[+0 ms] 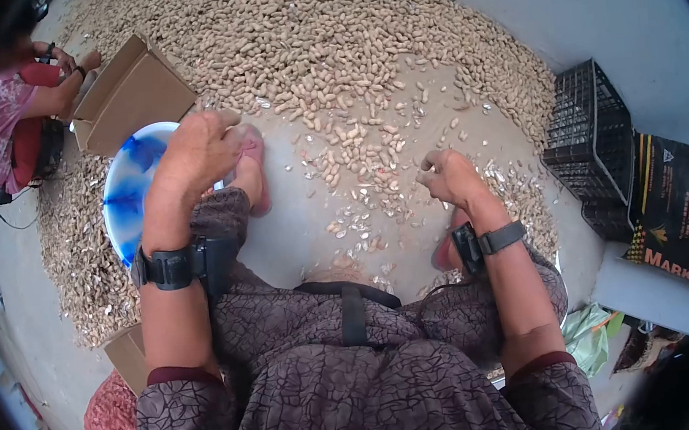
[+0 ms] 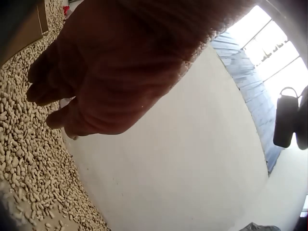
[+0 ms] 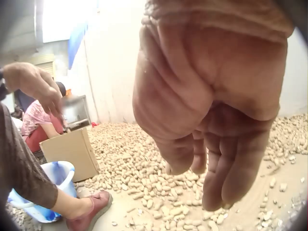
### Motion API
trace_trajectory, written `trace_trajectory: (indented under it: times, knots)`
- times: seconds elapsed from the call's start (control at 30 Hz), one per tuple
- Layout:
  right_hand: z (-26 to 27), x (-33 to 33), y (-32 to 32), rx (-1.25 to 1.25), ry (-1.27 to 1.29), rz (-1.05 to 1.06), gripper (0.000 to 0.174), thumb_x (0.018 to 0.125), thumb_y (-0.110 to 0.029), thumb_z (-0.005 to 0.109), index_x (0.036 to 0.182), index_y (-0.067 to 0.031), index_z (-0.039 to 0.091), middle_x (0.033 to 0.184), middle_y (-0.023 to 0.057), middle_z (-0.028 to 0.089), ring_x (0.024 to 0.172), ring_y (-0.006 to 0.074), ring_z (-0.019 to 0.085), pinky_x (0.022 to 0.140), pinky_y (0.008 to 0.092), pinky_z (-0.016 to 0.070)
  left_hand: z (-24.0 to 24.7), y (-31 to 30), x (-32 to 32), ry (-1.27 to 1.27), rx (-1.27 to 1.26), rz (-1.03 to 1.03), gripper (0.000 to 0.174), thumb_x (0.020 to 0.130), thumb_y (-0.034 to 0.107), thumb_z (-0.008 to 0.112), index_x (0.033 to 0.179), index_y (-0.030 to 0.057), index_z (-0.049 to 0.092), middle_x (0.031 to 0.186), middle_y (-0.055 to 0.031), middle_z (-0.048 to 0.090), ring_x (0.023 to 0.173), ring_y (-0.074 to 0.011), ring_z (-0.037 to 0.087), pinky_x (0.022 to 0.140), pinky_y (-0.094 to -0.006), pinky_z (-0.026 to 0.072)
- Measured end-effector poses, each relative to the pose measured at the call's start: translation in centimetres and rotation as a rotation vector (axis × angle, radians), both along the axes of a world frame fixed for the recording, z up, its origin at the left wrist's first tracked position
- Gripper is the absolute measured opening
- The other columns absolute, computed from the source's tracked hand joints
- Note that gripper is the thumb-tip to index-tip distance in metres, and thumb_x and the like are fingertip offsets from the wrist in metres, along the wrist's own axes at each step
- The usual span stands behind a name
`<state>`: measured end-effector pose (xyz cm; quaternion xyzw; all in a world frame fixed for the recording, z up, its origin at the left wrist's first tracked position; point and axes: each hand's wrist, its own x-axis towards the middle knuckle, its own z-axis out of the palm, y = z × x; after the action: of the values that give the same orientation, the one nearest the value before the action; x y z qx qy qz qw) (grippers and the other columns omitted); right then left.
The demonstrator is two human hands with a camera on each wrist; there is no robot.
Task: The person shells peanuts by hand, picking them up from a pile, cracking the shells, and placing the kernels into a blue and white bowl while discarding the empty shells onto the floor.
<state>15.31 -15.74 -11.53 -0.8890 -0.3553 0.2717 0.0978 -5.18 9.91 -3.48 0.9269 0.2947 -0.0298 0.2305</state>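
Observation:
My left hand (image 1: 199, 151) is raised beside the rim of a blue and white basin (image 1: 124, 202). In the right wrist view, that hand (image 3: 41, 86) hangs with loosely bent fingers, and nothing shows in it. My right hand (image 1: 452, 177) hovers over the floor to the right of my knees' gap. Its palm (image 3: 211, 82) faces the right wrist camera, with fingers loosely bent downward and no object visible between them. Between the two hands lie unshelled peanuts (image 1: 362, 149) and scattered pale shell bits (image 1: 354, 226).
A large peanut heap (image 1: 315, 31) spreads along the wall. A cardboard box (image 1: 132, 99) stands behind the basin, near another person (image 1: 20, 124) crouching at left. Shells (image 1: 83, 270) lie left of the basin. Black crates (image 1: 590, 136) and a printed black bag (image 1: 688, 210) sit at right.

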Motion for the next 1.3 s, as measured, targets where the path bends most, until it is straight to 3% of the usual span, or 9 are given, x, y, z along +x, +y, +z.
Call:
trace_trajectory:
  times: [0.13, 0.33, 0.63, 0.9, 0.97, 1.0, 1.07, 1.1, 1.3]
  knots:
    - [-5.2, 2.1, 0.1, 0.021, 0.021, -0.093, 0.032, 0.069, -0.022, 0.064, 0.093, -0.0013, 0.059, 0.085, 0.0201, 0.060, 0.083, 0.0316, 0.058, 0.074, 0.0361, 0.0452, -0.8, -3.8, 2.7, -0.192, -0.123, -0.263, 0.026, 0.078, 0.015, 0.050, 0.095, -0.0045, 0.056, 0.079, -0.0217, 0.058, 0.082, -0.0375, 0.055, 0.076, -0.0398, 0.0422]
    - [-11.5, 2.8, 2.6, 0.005, -0.014, -0.040, 0.037, 0.068, -0.024, 0.065, 0.098, -0.0030, 0.057, 0.090, 0.0196, 0.060, 0.089, 0.0320, 0.057, 0.078, 0.0381, 0.0444, 0.0, -7.5, 4.2, 0.284, -0.193, -0.547, 0.037, 0.073, 0.010, 0.054, 0.107, -0.0049, 0.050, 0.098, -0.0260, 0.053, 0.083, -0.0372, 0.057, 0.076, -0.0378, 0.0436]
    - [-21.7, 3.2, 4.9, -0.081, -0.152, 0.074, 0.023, 0.067, -0.012, 0.060, 0.089, -0.0070, 0.058, 0.085, 0.0153, 0.061, 0.085, 0.0267, 0.059, 0.076, 0.0367, 0.0449, -1.5, -9.5, 4.7, 0.299, 0.010, -0.605, 0.048, 0.068, 0.009, 0.054, 0.111, -0.0087, 0.046, 0.110, -0.0294, 0.048, 0.087, -0.0329, 0.058, 0.079, -0.0345, 0.0428]
    - [-22.5, 3.3, 5.4, -0.074, -0.077, 0.053, 0.021, 0.063, -0.009, 0.056, 0.083, -0.0060, 0.060, 0.081, 0.0198, 0.060, 0.082, 0.0311, 0.059, 0.075, 0.0377, 0.0453, -2.2, -10.9, 4.8, 0.234, -0.004, -0.637, 0.048, 0.067, 0.010, 0.053, 0.110, -0.0100, 0.047, 0.107, -0.0303, 0.050, 0.089, -0.0310, 0.057, 0.077, -0.0348, 0.0432]
    - [-22.7, 3.0, 4.8, 0.014, -0.035, -0.246, 0.010, 0.064, -0.008, 0.051, 0.071, -0.0050, 0.057, 0.077, 0.0198, 0.061, 0.075, 0.0304, 0.060, 0.066, 0.0376, 0.0479, -2.2, -11.0, 4.6, 0.245, 0.004, -0.640, 0.046, 0.067, 0.009, 0.051, 0.109, -0.0103, 0.048, 0.106, -0.0303, 0.050, 0.088, -0.0306, 0.058, 0.074, -0.0341, 0.0438]
    - [-22.7, 3.4, 4.2, 0.009, -0.035, -0.244, 0.010, 0.064, -0.008, 0.051, 0.071, -0.0050, 0.057, 0.077, 0.0198, 0.061, 0.075, 0.0304, 0.060, 0.066, 0.0376, 0.0479, -2.1, -11.1, 4.5, 0.244, 0.000, -0.639, 0.046, 0.067, 0.009, 0.051, 0.109, -0.0103, 0.048, 0.106, -0.0303, 0.050, 0.088, -0.0306, 0.058, 0.074, -0.0341, 0.0438]
    - [-22.8, 5.2, 2.0, 0.357, 0.959, -0.860, 0.009, 0.066, -0.008, 0.046, 0.064, -0.0051, 0.055, 0.075, 0.0171, 0.060, 0.070, 0.0276, 0.060, 0.058, 0.0354, 0.0501, -1.9, -11.2, 4.5, 0.269, 0.062, -0.649, 0.045, 0.067, 0.009, 0.051, 0.107, -0.0106, 0.048, 0.106, -0.0302, 0.051, 0.087, -0.0300, 0.059, 0.072, -0.0332, 0.0441]
    - [-22.5, 5.8, 0.9, 0.584, 1.212, -0.926, 0.013, 0.069, -0.010, 0.043, 0.072, -0.0038, 0.054, 0.070, 0.0131, 0.057, 0.061, 0.0227, 0.059, 0.051, 0.0296, 0.0509, -1.9, -11.3, 4.4, 0.267, 0.057, -0.649, 0.045, 0.067, 0.009, 0.051, 0.107, -0.0106, 0.048, 0.106, -0.0302, 0.051, 0.087, -0.0300, 0.059, 0.072, -0.0332, 0.0441]
    - [-20.3, 6.0, 0.4, 0.668, 1.216, -1.042, 0.014, 0.074, -0.014, 0.047, 0.079, -0.0026, 0.053, 0.066, 0.0109, 0.057, 0.056, 0.0208, 0.058, 0.051, 0.0303, 0.0518, -1.7, -11.5, 4.6, 0.236, 0.053, -0.667, 0.044, 0.067, 0.008, 0.052, 0.107, -0.0105, 0.048, 0.103, -0.0287, 0.052, 0.084, -0.0278, 0.059, 0.070, -0.0313, 0.0441]
